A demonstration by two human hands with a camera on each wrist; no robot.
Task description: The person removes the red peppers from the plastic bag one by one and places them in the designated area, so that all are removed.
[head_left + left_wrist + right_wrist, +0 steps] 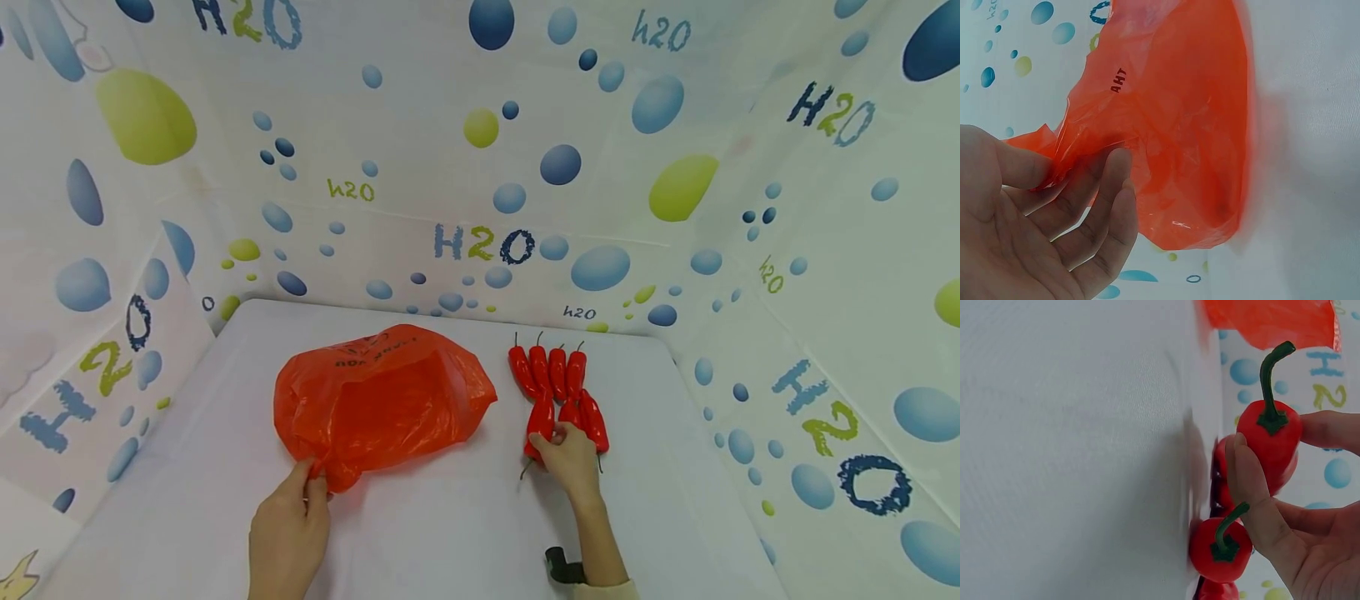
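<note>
My left hand (288,529) pinches the gathered near edge of a red plastic bag (405,400), thumb against fingers in the left wrist view. The bag stands puffed out, its mouth facing right and toward me, with dark printing on top. To its right my right hand (573,462) holds a glossy red chili pepper (1269,440) between thumb and fingers, its green stem pointing toward me. In the right wrist view this pepper is raised off the table. Another chili pepper (1221,550) lies on the table beside the hand. The fingers partly hide the near peppers in the head view.
Several more red peppers (558,371) lie side by side behind the near ones, stems pointing away. All rest on a white table (435,533). Patterned curtain walls (420,167) stand at the back and both sides. A dark device (562,567) sits at my right wrist.
</note>
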